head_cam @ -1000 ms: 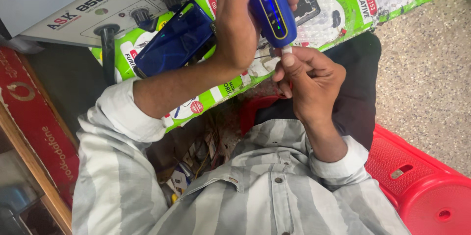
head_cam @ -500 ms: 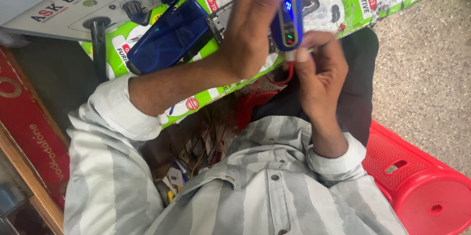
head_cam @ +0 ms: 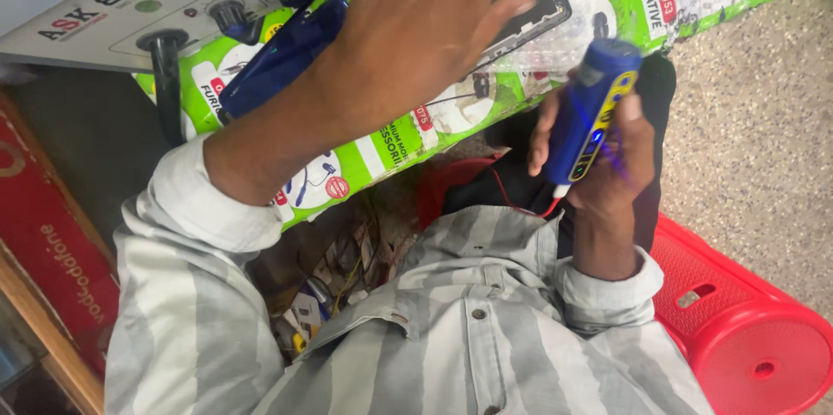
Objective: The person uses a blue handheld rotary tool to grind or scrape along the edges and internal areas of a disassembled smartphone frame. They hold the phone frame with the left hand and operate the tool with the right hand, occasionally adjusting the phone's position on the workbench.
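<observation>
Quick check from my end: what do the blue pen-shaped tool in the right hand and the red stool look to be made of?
Blue tool: seems hard plastic, glossy, with a yellow panel; highlights run along its rounded body. The right hand grips it.
Red stool: looks like moulded plastic, semi-gloss; a moulded slot and a round recess show in its seat.

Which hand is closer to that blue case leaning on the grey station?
Left. The left hand hovers open just beside the blue case; the right hand is farther off, gripping a blue tool.
</observation>
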